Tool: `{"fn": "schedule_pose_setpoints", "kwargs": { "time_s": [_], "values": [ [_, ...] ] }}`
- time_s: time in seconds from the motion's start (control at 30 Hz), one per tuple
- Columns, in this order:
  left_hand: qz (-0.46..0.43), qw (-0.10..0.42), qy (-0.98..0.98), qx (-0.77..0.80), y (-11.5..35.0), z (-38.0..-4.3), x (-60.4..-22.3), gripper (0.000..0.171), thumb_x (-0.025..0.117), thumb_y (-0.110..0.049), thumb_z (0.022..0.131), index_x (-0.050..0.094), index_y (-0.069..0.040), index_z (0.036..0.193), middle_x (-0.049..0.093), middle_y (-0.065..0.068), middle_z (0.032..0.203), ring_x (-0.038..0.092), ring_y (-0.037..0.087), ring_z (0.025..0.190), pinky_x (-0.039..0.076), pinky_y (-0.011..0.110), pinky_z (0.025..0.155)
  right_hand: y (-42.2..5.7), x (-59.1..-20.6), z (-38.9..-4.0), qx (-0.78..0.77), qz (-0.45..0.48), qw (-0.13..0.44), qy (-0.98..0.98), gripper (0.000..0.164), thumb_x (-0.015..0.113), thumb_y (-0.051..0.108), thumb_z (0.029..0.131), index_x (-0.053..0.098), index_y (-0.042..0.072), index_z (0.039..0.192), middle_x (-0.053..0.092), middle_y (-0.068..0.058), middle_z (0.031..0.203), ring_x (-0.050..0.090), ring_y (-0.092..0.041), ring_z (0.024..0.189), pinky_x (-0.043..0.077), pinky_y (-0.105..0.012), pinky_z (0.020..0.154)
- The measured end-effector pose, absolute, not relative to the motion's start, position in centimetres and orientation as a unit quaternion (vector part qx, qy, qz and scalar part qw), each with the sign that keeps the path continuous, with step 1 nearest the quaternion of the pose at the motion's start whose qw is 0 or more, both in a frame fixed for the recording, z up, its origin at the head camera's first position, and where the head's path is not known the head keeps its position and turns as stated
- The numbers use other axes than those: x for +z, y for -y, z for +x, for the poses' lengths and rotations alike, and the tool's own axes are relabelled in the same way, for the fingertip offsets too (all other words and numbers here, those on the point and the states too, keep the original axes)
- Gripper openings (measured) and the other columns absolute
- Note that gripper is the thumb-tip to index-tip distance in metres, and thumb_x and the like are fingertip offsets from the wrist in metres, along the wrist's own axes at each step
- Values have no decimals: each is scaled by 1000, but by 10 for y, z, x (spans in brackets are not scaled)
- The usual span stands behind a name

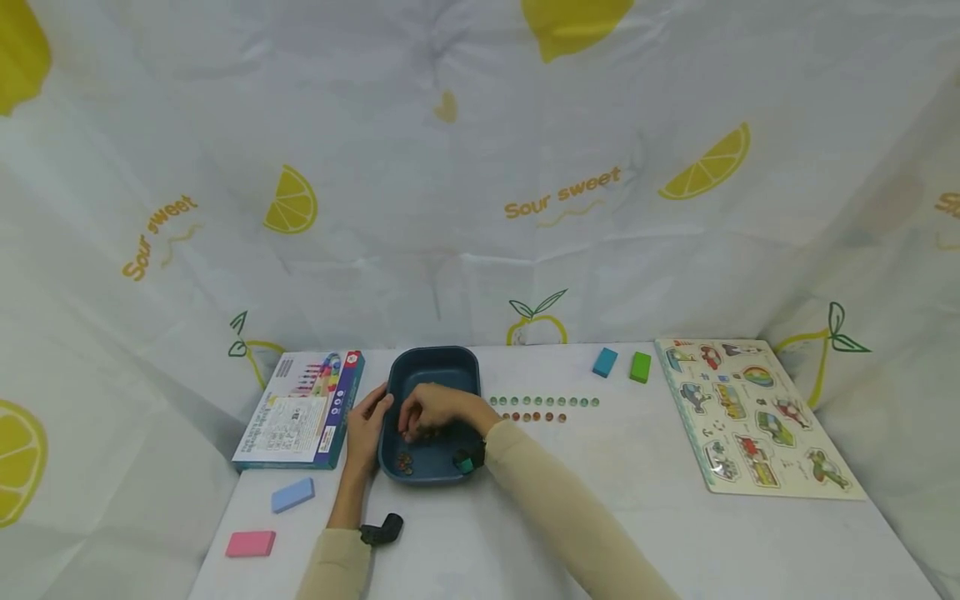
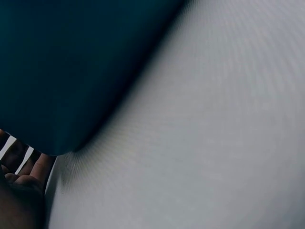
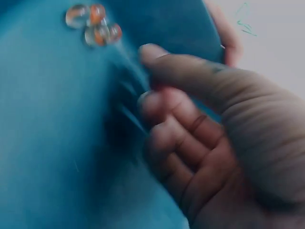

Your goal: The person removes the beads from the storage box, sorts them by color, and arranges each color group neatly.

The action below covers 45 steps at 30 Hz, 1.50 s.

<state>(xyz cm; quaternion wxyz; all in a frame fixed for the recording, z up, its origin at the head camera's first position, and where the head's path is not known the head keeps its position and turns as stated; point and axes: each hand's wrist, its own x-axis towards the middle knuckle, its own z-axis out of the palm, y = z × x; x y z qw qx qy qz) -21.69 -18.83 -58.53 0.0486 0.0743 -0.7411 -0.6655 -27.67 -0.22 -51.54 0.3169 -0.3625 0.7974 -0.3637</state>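
A dark blue rectangular tub [image 1: 429, 357] stands on the white table. My left hand [image 1: 366, 427] holds its left side, the thumb at the rim; in the left wrist view the tub hides those fingertips. Inside the tub is my right hand [image 1: 431, 408], reaching in from the right with fingers bent downward. Clear orange glass marbles [image 1: 405, 463] lie clustered at the tub's near left, and the right wrist view shows these marbles [image 3: 95, 23] just off the thumb tip. Blur around the right hand's fingertips [image 3: 159, 136] conceals whether a marble is between them.
Right of the tub run a row of greenish marbles [image 1: 543, 402] and a row of orange marbles [image 1: 537, 417]. A boxed set [image 1: 300, 412], a light blue block [image 1: 292, 495] and a pink block [image 1: 251, 544] lie left. Blue [image 1: 604, 362] and green blocks [image 1: 640, 367] sit near a picture puzzle board [image 1: 750, 417].
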Motion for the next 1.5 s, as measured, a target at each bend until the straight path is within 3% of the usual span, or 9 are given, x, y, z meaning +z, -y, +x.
{"fn": "schedule_pose_setpoints", "kwargs": {
  "time_s": [0.07, 0.17, 0.3, 0.4, 0.5, 0.6, 0.77, 0.9, 1.5],
  "values": [
    [71, 50, 743, -663, 188, -216, -586, 47, 58, -33, 110, 59, -11, 151, 58, 11, 159, 51, 28, 151, 39, 42, 128, -9, -507, -279, -375, -362, 302, -798, 7, 81, 11, 93, 80, 11, 100, 78, 3, 84, 66, -6, 66, 55, -21, 58],
    [72, 54, 745, -661, 187, -216, -586, 48, 58, -34, 109, 59, -10, 151, 58, 12, 158, 51, 30, 151, 40, 46, 127, -35, -492, -280, -401, -360, 278, -796, 9, 80, 15, 94, 79, 13, 103, 77, 3, 85, 64, -12, 65, 53, -22, 56],
    [79, 59, 751, -653, 186, -217, -584, 47, 59, -33, 109, 60, -9, 150, 60, 13, 156, 55, 31, 147, 47, 33, 120, -85, -476, -278, -434, -353, 251, -790, 16, 78, 20, 98, 77, 10, 110, 76, -2, 92, 66, -31, 72, 52, -25, 59],
    [85, 61, 755, -648, 188, -218, -584, 47, 60, -32, 108, 61, -9, 149, 60, 14, 155, 56, 31, 146, 49, 23, 114, -126, -474, -274, -443, -334, 219, -803, 19, 77, 19, 98, 76, 6, 112, 77, -6, 98, 69, -36, 83, 55, -26, 67],
    [87, 57, 755, -648, 190, -218, -585, 47, 59, -31, 109, 60, -9, 150, 59, 15, 157, 55, 31, 146, 48, 20, 112, -168, -483, -266, -439, -298, 190, -826, 20, 77, 18, 98, 76, 4, 112, 77, -7, 101, 69, -27, 85, 55, -25, 72],
    [85, 49, 751, -653, 190, -218, -586, 47, 60, -31, 109, 60, -10, 150, 59, 13, 157, 54, 29, 148, 47, 14, 110, -209, -498, -255, -435, -248, 170, -848, 21, 77, 16, 97, 76, 2, 113, 75, -8, 99, 63, -16, 79, 52, -23, 67],
    [76, 49, 743, -664, 190, -218, -585, 46, 60, -28, 109, 60, -9, 150, 59, 11, 157, 52, 26, 150, 43, 2, 101, -259, -526, -236, -420, -197, 134, -876, 15, 76, 10, 96, 77, 5, 110, 74, -7, 95, 60, -9, 75, 50, -21, 64],
    [72, 47, 739, -668, 191, -218, -583, 46, 59, -28, 109, 59, -9, 151, 58, 11, 158, 51, 25, 151, 42, 0, 100, -275, -542, -227, -404, -187, 115, -888, 16, 72, 3, 94, 78, 9, 108, 75, -3, 96, 58, -7, 79, 51, -21, 69],
    [82, 42, 741, -665, 191, -216, -584, 46, 57, -30, 110, 58, -11, 152, 57, 11, 159, 51, 26, 151, 41, 2, 99, -273, -556, -218, -370, -151, 99, -911, 12, 78, 12, 95, 78, 13, 106, 65, 2, 85, 52, -8, 73, 44, -21, 63]
  ]
}}
